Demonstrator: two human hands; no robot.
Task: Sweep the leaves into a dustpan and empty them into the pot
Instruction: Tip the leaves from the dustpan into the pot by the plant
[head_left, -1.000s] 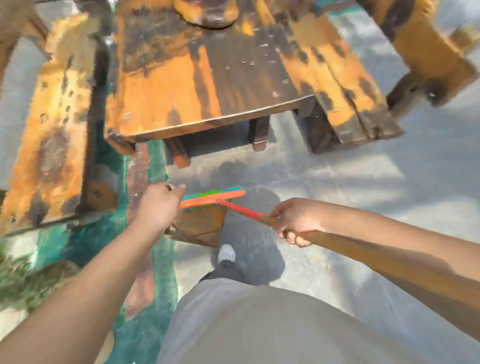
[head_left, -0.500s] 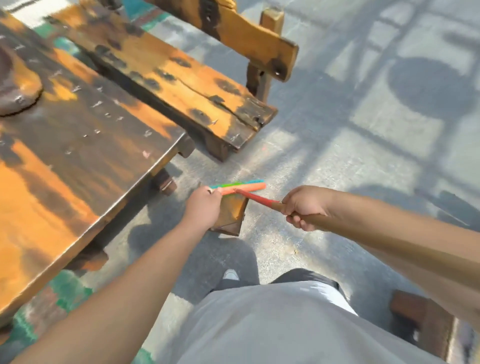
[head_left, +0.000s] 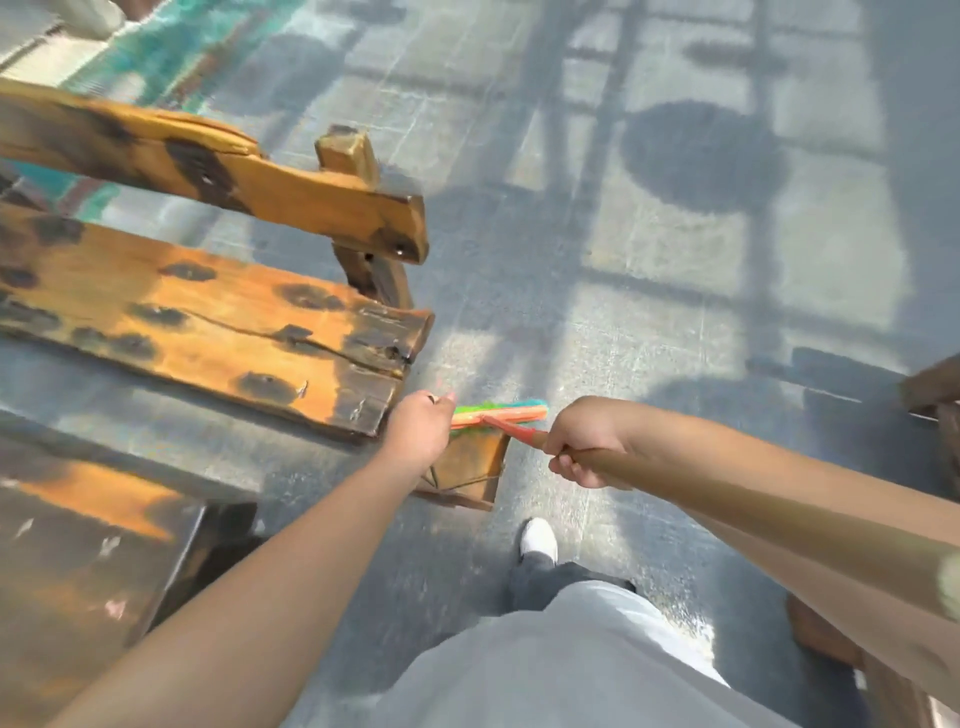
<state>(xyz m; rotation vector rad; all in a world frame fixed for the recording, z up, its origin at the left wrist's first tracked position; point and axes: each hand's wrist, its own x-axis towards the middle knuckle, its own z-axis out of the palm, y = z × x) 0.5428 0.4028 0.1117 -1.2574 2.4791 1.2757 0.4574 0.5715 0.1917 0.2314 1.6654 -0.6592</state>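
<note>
Brown, box-shaped dustpan is held above the grey paved floor, just right of the near end of the scorched orange wooden bench. Left hand is clenched at the dustpan's upper left edge; which part it grasps cannot be told. Orange broom head with green and blue bristles lies across the dustpan's top edge, touching it. Red neck of the brown wooden broom handle runs from the head down to the right hand, which is clenched around the handle just right of the dustpan.

Contents of the dustpan cannot be made out. No pot can be identified in the head view.

Surroundings, relative to the dustpan:
- Bench seat plank ends just left of it; the bench backrest plank stands beyond.
- Dark, burnt wooden desk occupies the lower left.
- White shoe stands on the floor directly below.
- Dark wooden furniture edge sits well apart at the far right.
</note>
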